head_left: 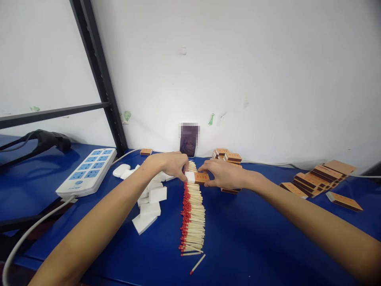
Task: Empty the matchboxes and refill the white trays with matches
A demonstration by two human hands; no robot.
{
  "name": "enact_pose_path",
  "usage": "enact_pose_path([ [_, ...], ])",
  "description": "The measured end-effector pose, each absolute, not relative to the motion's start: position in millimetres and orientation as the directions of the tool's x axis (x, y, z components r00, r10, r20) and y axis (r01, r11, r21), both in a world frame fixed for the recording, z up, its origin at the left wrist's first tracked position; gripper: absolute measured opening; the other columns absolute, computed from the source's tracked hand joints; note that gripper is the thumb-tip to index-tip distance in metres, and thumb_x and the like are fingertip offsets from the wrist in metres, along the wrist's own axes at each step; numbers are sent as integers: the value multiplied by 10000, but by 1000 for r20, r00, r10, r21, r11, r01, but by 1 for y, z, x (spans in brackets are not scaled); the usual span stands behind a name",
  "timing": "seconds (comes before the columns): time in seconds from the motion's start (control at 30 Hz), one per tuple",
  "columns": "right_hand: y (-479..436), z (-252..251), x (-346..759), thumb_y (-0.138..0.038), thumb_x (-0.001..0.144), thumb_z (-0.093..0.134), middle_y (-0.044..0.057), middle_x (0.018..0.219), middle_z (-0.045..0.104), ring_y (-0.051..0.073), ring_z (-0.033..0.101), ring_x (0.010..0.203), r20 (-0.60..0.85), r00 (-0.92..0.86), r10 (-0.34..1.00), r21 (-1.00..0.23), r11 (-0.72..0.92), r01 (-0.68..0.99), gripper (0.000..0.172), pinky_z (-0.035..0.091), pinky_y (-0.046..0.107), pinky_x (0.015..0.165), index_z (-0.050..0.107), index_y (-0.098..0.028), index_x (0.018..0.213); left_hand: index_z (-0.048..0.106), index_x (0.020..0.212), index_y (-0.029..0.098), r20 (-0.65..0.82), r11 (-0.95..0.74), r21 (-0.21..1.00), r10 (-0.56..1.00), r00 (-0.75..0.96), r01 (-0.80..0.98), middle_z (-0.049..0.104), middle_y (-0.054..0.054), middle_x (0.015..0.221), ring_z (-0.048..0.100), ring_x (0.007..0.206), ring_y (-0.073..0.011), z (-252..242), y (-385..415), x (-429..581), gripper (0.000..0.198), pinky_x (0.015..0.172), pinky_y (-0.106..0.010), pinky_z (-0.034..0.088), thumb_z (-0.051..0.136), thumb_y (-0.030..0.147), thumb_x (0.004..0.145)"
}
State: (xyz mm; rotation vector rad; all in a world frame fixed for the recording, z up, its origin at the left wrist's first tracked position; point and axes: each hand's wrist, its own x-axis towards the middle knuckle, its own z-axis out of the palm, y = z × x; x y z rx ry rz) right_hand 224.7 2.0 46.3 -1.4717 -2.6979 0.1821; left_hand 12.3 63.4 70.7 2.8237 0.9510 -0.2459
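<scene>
Above a long row of red-tipped matches [195, 216], both hands hold one matchbox partly slid apart. My left hand [174, 165] pinches its white inner tray [189, 177] at the left end. On the right, my right hand [222, 173] grips the orange printed sleeve [201, 178] between thumb and fingers. The white tray sticks out of the sleeve toward the left. One loose match [197, 264] lies apart, in front of the row. Left of the matches is a loose heap of white inner trays [150, 208].
Matchboxes [232, 157] are stacked behind my right hand, and overlapping sleeves [323, 176] lie farther right. A power strip [87, 171] and black shelf post [102, 75] stand left. A phone [189, 140] leans on the wall; a small box [146, 151] lies behind.
</scene>
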Motion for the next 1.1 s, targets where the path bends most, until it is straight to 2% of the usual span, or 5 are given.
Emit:
enact_pose_path([
  [0.3, -1, 49, 232, -289, 692, 706, 94, 973, 707, 322, 580, 985, -25, -524, 851, 26, 525, 851, 247, 446, 438, 840, 741, -216, 925, 718, 914, 202, -217, -778, 86, 595, 774, 622, 687, -20, 734, 590, 655, -173, 72, 61, 14, 355, 556, -270, 383, 726, 479, 692],
  [0.5, -7, 75, 250, -324, 756, 639, 91, 1037, 705, 276, 625, 956, 135, -473, 871, -54, 483, 874, 361, 481, 380, 818, 707, -203, 1089, 710, 983, 199, -223, -771, 106, 597, 770, 628, 706, -37, 818, 597, 680, -181, 74, 62, 12, 421, 590, -284, 402, 705, 518, 709],
  [0.67, -9, 94, 286, -451, 806, 594, 80, 1073, 704, 264, 644, 956, 280, -294, 914, -165, 347, 923, 425, 502, 386, 795, 664, -198, 1140, 712, 996, 209, -202, -756, 115, 617, 761, 644, 698, -47, 847, 600, 693, -185, 80, 59, 10, 429, 594, -290, 403, 678, 550, 737],
  [0.8, -8, 87, 314, -499, 814, 579, 85, 1036, 717, 274, 653, 946, 272, -228, 935, -140, 272, 952, 423, 507, 415, 792, 694, -202, 1093, 715, 991, 210, -209, -746, 112, 628, 750, 656, 699, -54, 866, 597, 685, -186, 84, 55, 9, 422, 620, -307, 417, 668, 554, 751],
  [1.1, -10, 63, 330, -495, 794, 565, 101, 1051, 726, 282, 667, 941, 190, -261, 946, -107, 284, 953, 441, 526, 431, 811, 705, -194, 1084, 716, 955, 194, -191, -760, 118, 615, 765, 640, 686, -54, 833, 594, 694, -186, 89, 54, 6, 452, 636, -304, 433, 657, 586, 739],
])
